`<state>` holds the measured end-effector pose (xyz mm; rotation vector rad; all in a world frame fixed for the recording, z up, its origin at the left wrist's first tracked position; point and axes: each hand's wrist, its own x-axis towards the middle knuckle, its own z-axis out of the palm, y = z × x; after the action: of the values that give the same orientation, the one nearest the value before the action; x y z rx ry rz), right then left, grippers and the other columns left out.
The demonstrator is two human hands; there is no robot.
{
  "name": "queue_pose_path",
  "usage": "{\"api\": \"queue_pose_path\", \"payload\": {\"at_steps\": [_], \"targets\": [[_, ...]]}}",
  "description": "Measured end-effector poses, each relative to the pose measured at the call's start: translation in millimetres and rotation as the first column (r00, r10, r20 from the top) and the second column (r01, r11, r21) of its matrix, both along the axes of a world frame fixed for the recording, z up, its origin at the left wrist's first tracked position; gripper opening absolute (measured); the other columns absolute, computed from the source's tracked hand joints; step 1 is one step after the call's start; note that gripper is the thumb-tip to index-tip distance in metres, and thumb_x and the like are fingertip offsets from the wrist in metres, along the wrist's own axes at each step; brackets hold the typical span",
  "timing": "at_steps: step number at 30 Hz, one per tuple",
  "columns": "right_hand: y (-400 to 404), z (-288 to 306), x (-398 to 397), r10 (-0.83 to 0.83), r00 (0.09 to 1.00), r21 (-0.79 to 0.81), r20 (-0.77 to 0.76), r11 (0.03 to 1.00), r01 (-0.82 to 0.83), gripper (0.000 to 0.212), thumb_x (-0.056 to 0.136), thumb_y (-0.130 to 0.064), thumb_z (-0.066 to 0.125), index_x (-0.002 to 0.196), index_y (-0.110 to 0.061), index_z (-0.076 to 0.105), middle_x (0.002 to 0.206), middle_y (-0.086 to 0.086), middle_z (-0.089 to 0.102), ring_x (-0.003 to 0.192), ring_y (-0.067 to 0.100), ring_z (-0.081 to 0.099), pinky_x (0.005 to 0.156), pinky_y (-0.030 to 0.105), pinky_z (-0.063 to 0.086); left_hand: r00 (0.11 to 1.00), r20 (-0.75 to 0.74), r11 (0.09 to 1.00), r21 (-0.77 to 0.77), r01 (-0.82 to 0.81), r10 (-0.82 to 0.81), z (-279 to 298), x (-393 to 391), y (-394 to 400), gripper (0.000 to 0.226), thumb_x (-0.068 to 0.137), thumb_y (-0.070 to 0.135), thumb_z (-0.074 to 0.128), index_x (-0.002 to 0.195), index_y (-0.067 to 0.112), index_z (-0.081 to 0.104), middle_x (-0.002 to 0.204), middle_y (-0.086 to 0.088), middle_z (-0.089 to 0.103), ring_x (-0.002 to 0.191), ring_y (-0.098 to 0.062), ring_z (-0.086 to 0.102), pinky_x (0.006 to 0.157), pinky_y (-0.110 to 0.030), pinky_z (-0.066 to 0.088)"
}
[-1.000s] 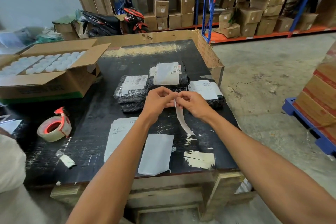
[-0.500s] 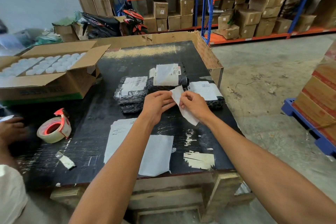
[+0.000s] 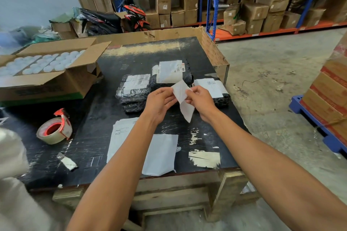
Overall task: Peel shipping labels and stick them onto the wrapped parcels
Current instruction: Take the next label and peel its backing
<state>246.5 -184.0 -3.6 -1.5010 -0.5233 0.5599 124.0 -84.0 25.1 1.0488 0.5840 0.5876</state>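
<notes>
My left hand (image 3: 159, 102) and my right hand (image 3: 201, 100) both pinch a white shipping label (image 3: 183, 99) in the air above the black table (image 3: 169, 52), its sheet partly split and hanging down. Just behind my hands lie three black wrapped parcels: a left one (image 3: 134, 88), a middle one (image 3: 171, 73) and a right one (image 3: 216, 90), each with a white label on top. A stack of printed labels (image 3: 121, 135) and a blank white sheet (image 3: 161, 154) lie on the table under my forearms.
A red tape dispenser (image 3: 55, 129) sits at the table's left. An open carton of white lids (image 3: 45, 67) stands at the back left. A paper scrap (image 3: 67, 162) lies near the front edge. Shelves of boxes stand behind, and a blue pallet (image 3: 319, 124) with cartons is on the right.
The label has turned from an edge-on strip to a wider sheet and its layers have spread apart between my fingers. Another person's hand at the far left has gone from view.
</notes>
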Motion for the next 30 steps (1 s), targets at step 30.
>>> {"api": "queue_pose_path", "payload": {"at_steps": [30], "targets": [[-35,-52,16,-0.563,0.82,-0.342,0.1,0.755,0.56,0.041,0.091,-0.015,0.073,0.129,-0.003,0.065,0.139,0.019,0.052,0.129,0.032,0.049,0.104,0.035,0.042,0.902,0.172,0.917,-0.125,-0.379,0.396,24,-17,33,0.01,0.097,-0.005,0.052,0.097,0.004,0.057,0.097,-0.013,0.073,0.088,-0.028,0.073,0.072,-0.036,0.063]]}}
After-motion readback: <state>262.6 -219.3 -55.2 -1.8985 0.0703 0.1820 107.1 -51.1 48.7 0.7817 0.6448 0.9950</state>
